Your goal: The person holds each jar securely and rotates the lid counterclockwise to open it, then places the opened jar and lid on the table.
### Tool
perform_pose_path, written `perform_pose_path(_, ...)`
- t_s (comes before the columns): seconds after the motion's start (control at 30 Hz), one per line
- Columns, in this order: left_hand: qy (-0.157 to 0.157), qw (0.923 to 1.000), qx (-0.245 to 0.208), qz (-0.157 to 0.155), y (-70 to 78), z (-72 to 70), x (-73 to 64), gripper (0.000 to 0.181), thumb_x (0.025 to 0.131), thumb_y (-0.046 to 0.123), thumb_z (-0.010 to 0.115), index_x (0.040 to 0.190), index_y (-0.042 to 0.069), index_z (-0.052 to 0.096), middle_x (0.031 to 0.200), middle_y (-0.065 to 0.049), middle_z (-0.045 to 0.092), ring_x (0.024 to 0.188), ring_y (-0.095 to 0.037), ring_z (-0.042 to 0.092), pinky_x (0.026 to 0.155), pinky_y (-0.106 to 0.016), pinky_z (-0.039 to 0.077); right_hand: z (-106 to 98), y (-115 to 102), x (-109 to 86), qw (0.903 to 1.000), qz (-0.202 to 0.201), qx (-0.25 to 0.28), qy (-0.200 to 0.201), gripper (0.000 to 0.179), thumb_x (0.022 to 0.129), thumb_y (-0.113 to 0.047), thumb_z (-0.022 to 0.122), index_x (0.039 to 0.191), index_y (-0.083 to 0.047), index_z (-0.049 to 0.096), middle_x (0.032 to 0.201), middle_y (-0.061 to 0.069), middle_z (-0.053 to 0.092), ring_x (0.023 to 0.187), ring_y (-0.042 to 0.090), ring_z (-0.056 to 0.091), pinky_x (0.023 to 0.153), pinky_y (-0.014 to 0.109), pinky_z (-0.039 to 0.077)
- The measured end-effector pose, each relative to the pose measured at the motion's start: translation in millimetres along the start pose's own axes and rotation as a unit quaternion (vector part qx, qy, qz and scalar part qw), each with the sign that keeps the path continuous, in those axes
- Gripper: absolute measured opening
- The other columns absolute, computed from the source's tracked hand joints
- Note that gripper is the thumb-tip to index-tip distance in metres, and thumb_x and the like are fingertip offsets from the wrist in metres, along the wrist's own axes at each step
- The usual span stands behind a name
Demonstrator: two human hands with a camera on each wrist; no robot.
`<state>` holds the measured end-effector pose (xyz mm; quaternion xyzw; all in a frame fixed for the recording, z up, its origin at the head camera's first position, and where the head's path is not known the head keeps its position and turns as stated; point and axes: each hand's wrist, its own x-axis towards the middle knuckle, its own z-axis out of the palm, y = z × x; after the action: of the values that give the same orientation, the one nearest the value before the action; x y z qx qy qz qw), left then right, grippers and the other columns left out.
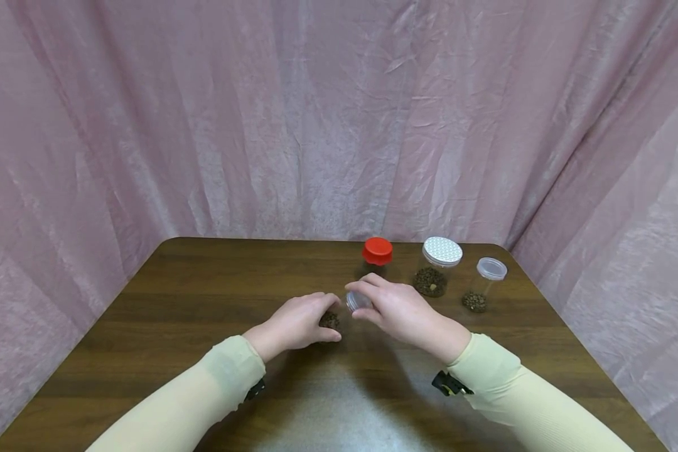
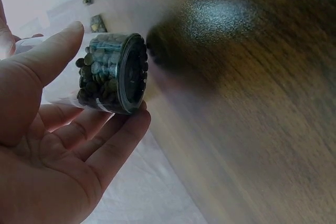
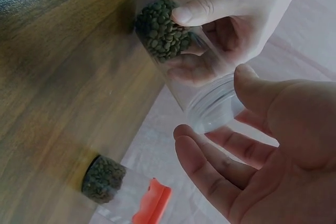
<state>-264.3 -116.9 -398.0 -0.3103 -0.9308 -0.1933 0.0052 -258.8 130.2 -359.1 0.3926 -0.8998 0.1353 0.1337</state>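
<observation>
A clear jar [image 3: 176,66] with small brown-green pellets in its lower part is between the two hands, tilted in the head view. My left hand [image 1: 296,321] grips its body, thumb on one side and fingers on the other. My right hand [image 1: 403,314] holds the clear lid [image 1: 358,301] at the jar's top between thumb and fingers. The lid is at the jar's mouth in the right wrist view; whether it is loose, I cannot tell. The pellets [image 2: 100,72] lie against the jar's dark-looking base in the left wrist view.
Behind my right hand stands a jar with a red lid [image 1: 377,250]. To its right are a jar with a white patterned lid [image 1: 442,251] and a slimmer jar with a clear lid [image 1: 491,269], both partly filled with pellets. Pink curtains [image 1: 339,125] hang around the wooden table [image 1: 203,276].
</observation>
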Motion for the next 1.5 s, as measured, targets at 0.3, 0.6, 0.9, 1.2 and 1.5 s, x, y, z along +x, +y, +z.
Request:
perform_pose_path(0.3,0.001,1.0,0.004,-0.001,1.9,0.9,-0.5,0.049,0.093,0.028,0.093,0.13,0.006,0.07,0.119,-0.006,0.073,0.107,-0.023,0.07,0.093,-0.046,0.059,-2.0,-4.6,2.2,0.9976,0.062,-0.012,0.03,0.049,0.102,-0.044,0.081,0.139,-0.013,0.072,0.127,0.003,0.07,0.085,0.019,0.073,0.071,0.043,0.06)
perform_pose_path(0.6,0.001,0.9999,0.01,-0.002,1.3,2.1,-0.4,0.05,0.093,0.03,0.093,0.131,0.008,0.069,0.121,-0.006,0.073,0.109,-0.024,0.071,0.095,-0.046,0.059,1.3,-6.0,3.6,0.9962,0.077,-0.025,0.031,0.033,0.101,-0.044,0.081,0.119,-0.016,0.078,0.098,0.0,0.068,0.069,0.011,0.059,0.061,0.036,0.052)
perform_pose_path(0.9,-0.003,1.0,-0.001,-0.008,3.5,0.3,-1.5,0.05,0.094,0.029,0.092,0.131,0.006,0.069,0.124,-0.008,0.073,0.112,-0.025,0.071,0.096,-0.048,0.058,3.4,-4.3,2.5,0.9979,0.052,-0.02,0.032,0.034,0.103,-0.039,0.08,0.125,-0.013,0.076,0.111,0.001,0.07,0.08,0.016,0.068,0.068,0.041,0.058)
perform_pose_path(1.2,-0.001,1.0,0.001,-0.008,1.4,1.0,-1.6,0.049,0.094,0.029,0.092,0.131,0.007,0.069,0.123,-0.007,0.073,0.111,-0.025,0.071,0.096,-0.048,0.058,3.2,-2.0,2.4,0.9993,0.028,-0.002,0.025,0.038,0.103,-0.034,0.081,0.131,-0.01,0.073,0.119,0.005,0.07,0.085,0.017,0.07,0.074,0.043,0.06)
perform_pose_path(1.5,0.003,0.9999,-0.002,-0.01,0.3,2.5,-1.0,0.048,0.094,0.03,0.092,0.131,0.009,0.069,0.124,-0.005,0.073,0.114,-0.025,0.071,0.099,-0.048,0.058,2.4,-0.6,1.4,0.9994,0.019,0.01,0.026,0.04,0.101,-0.031,0.084,0.134,-0.011,0.072,0.123,0.002,0.069,0.091,0.017,0.072,0.079,0.044,0.061)
